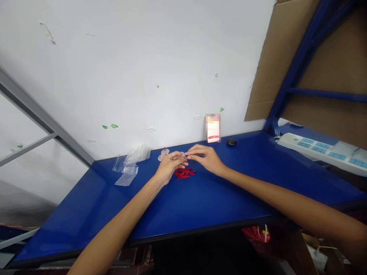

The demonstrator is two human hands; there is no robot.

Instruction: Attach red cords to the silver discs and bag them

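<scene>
My left hand point(169, 166) pinches a small clear, whitish disc point(184, 155) between thumb and fingers, above the blue table. From the other side my right hand point(209, 159) closes thumb and forefinger at the disc's edge; whether a cord is in that pinch is too small to tell. Just below the hands lies a loose pile of short red cords point(183, 174). Behind my left hand, partly hidden by it, are several pale round discs point(164, 153) with bits of red cord on them.
Clear plastic bags point(129, 168) lie left on the blue table point(94, 202). A lit phone point(213, 130) leans against the white wall. A small black case point(231, 142) sits to its right. A white power strip point(323, 149) is mounted by the blue frame at the right.
</scene>
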